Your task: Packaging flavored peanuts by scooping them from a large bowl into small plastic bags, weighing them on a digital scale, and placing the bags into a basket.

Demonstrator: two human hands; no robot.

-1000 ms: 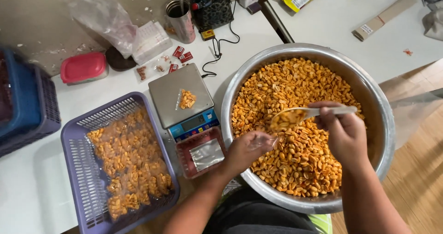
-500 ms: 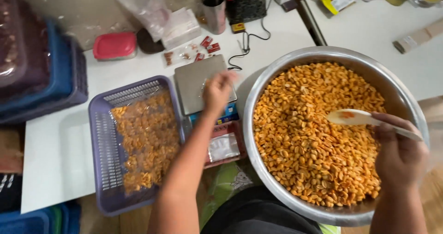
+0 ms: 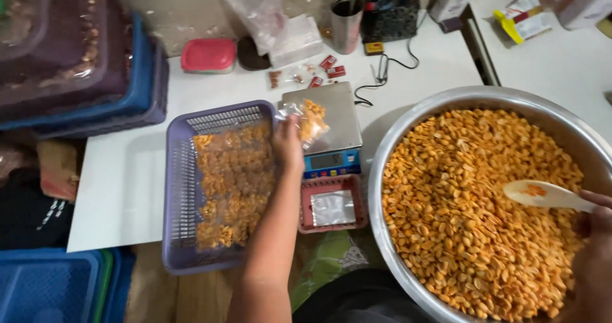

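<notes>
Left hand (image 3: 287, 146) outstretched, gripping peanut bag (image 3: 309, 120)

Home snack-packing setup, small scale. Big steel bowl (image 3: 446, 103) of spiced peanuts right of the left-hand fingers (image 3: 285, 132), digital scale (image 3: 325, 129) just beside them, purple basket (image 3: 182, 189) of filled bags below, stacked crates (image 3: 95, 87) well left, white table (image 3: 121, 183).

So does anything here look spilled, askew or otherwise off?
Little stands out. A few loose bits lie scattered on the white table behind the scale. The left hand holds a small filled bag over the scale; the nuts stay inside the metal basin.
</notes>
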